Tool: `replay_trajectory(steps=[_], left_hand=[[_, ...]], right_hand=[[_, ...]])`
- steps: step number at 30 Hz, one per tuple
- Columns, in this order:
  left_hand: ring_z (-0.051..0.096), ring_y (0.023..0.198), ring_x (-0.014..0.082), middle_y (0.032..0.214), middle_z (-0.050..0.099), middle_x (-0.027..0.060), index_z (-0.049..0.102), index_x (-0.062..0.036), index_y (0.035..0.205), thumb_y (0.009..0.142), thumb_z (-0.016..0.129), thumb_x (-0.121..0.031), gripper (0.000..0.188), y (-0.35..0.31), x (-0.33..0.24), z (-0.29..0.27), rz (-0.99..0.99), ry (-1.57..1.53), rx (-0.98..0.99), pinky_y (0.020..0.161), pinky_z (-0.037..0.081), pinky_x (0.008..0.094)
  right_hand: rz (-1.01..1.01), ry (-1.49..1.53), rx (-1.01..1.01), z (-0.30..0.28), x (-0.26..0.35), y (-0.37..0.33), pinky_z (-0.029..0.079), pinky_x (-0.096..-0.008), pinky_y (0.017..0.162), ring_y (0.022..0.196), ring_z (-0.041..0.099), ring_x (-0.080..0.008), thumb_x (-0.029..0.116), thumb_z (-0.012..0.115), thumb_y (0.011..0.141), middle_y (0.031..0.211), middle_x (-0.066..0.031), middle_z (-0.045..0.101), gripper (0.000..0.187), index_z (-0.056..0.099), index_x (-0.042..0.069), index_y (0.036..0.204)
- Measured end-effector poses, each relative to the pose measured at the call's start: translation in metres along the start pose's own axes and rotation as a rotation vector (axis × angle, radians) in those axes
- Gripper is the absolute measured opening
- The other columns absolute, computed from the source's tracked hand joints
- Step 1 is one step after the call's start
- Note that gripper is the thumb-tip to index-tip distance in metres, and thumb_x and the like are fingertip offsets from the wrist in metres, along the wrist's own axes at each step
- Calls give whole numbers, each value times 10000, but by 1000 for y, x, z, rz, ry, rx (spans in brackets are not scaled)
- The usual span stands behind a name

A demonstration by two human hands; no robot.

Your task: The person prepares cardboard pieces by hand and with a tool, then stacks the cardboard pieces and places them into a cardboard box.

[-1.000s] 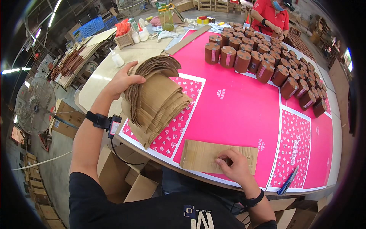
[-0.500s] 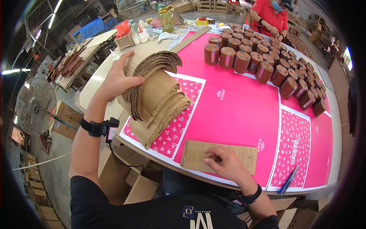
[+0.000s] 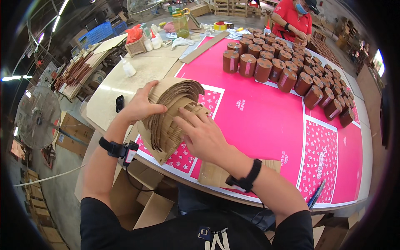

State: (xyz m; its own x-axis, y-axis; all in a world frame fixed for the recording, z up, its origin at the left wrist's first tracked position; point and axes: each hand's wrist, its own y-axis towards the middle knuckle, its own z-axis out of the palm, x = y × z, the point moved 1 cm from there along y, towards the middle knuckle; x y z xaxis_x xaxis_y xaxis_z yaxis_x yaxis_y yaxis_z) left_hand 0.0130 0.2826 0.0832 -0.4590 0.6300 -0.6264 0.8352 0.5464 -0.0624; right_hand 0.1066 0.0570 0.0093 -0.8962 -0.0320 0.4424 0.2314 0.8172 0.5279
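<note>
My left hand [image 3: 146,105] grips the outer side of a stack of brown corrugated cardboard sheets [image 3: 166,127], thumb over the top edges. The stack's upper part is bent over in a curl, and its lower sheets fan out over the printed paper. My right hand [image 3: 203,136] reaches across to the inner side of the stack, fingers stretched and apart, fingertips touching the sheets. Below my right forearm, a single flat cardboard piece [image 3: 211,173] lies near the table's front edge, partly covered by the arm.
Many brown cylindrical boxes [image 3: 263,70] stand in rows at the far right. A blue cutter knife [image 3: 316,194] lies near the right front edge. A white bottle [image 3: 128,68] and a black object [image 3: 120,103] are at left. Opposite works a person in red [image 3: 291,21].
My right hand has left the flat cardboard piece and moved up and left to the stack. My left hand has drawn nearer with the stack, which is more tightly curled.
</note>
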Motion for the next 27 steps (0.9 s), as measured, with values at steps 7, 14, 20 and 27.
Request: replay_trajectory(steps=[7,14,20,27], left_hand=[[450,1355,478,1452,456,348,285,-9,1578,578,857,-559,1277,-5,38,37,95,455,69,1145,380,512],[448,1291,560,1388,413,384,130,-211,1640,601,805,-457,1263,-13,27,66,-30,343,5,1119,346,609],[455,1247,525,1363,428,329,244,-182,1605,625,803,-423,1154,-29,-4,10,53,78,-296,1097,362,564],[432,1263,481,1361,422,307,245,-122,1607,640,828,-385,1160,-113,-75,-31,402,82,-371,1114,339,541]], right_hand=[[-159,-124,-67,40,-5,28,466,-462,985,1185,539,-334,173,649,834,1138,-112,629,254,719,74,1057],[-80,-201,87,55,-35,-4,405,-536,1007,1170,532,-353,176,637,878,1135,-102,612,328,705,122,1194],[-17,-162,173,54,-29,14,406,-510,990,1135,535,-355,188,674,887,1141,-112,611,310,698,152,1194],[-46,-90,132,57,-26,32,374,-507,1090,1293,504,-347,357,655,922,1316,-128,612,435,653,142,1300]])
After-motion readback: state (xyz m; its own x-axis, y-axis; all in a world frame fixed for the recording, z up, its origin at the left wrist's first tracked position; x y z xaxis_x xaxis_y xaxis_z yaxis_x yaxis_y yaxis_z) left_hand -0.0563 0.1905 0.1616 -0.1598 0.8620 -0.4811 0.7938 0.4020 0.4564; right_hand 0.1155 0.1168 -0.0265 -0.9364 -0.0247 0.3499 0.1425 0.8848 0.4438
